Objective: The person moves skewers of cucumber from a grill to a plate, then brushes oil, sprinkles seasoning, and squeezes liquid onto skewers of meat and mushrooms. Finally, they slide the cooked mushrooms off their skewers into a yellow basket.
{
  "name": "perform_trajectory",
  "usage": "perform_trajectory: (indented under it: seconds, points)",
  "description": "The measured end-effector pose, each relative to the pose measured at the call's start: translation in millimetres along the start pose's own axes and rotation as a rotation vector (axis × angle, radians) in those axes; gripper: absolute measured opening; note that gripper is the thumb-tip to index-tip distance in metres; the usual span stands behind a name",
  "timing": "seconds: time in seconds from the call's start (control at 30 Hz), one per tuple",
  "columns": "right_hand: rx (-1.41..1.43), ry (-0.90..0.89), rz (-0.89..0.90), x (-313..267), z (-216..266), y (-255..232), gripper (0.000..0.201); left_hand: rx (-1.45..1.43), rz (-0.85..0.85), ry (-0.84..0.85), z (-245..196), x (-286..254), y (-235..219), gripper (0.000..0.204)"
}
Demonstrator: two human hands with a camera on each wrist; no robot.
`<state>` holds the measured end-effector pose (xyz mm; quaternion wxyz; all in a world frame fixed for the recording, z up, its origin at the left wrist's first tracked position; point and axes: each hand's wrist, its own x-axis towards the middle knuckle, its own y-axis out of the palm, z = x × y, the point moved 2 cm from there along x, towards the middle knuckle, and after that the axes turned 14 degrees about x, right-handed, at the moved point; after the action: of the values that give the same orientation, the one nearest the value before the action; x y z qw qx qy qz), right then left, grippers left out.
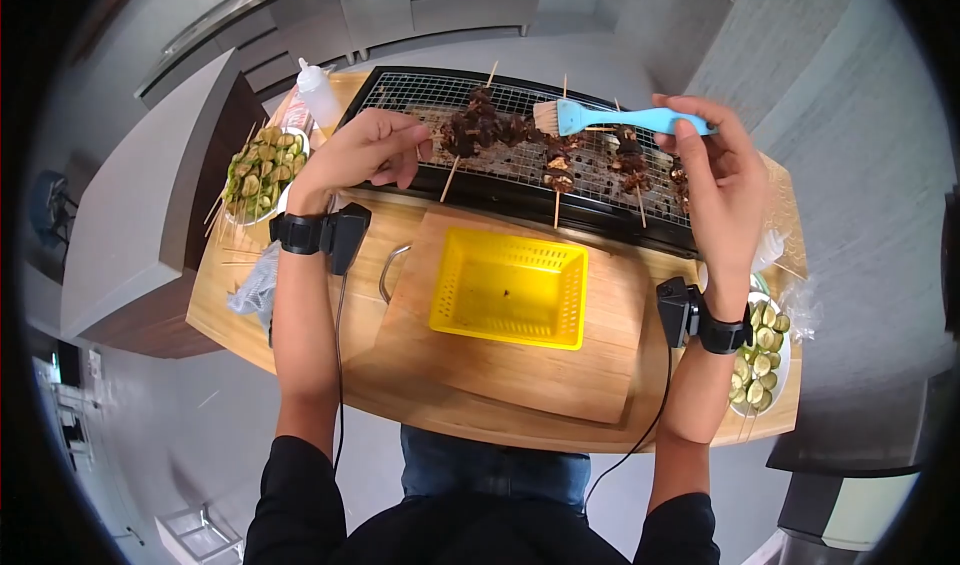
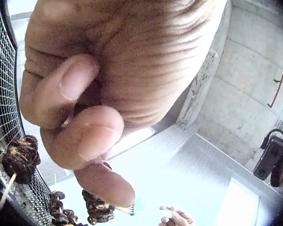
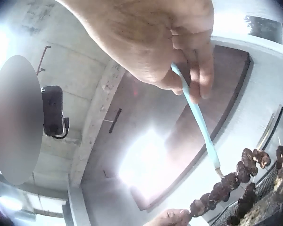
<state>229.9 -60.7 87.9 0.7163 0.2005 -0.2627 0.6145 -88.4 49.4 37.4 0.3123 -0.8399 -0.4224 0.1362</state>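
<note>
My left hand [image 1: 375, 150] pinches one end of a meat skewer [image 1: 490, 130], raised over the grill and pointing right. Dark browned chunks line that skewer [image 3: 221, 190] in the right wrist view. Between the thumb and fingers of my right hand [image 1: 722, 175] is a light blue basting brush [image 1: 630, 118], gripped by its handle. Its pale bristles [image 1: 546, 118] are right at the meat on the raised skewer. Below lies the black grill [image 1: 400, 100] with a wire mesh, where several more meat skewers [image 1: 630, 155] rest. Curled fingers hide the held stick's end in the left wrist view.
A yellow plastic basket [image 1: 510, 335] sits on a wooden board [image 1: 500, 385] in front of the grill. Plates of skewered green slices stand left [image 1: 265, 175] and right [image 1: 762, 360]. A squeeze bottle [image 1: 317, 93] stands behind the left plate, and a grey cloth [image 1: 258, 290] lies nearby.
</note>
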Motion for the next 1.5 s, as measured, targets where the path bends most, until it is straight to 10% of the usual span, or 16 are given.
perform_trajectory:
  seconds: [0.97, 1.5]
  points:
    - [-0.169, 0.030, -0.027, 0.6, -3.4, 1.2, 0.018, -0.269, -0.105, -0.264, 53.9, 16.4, -1.1, 0.024]
    - [-0.169, 0.004, -0.006, 1.2, -7.7, 2.2, 0.018, 0.329, -0.177, -0.476, 47.5, 0.4, 2.9, 0.031]
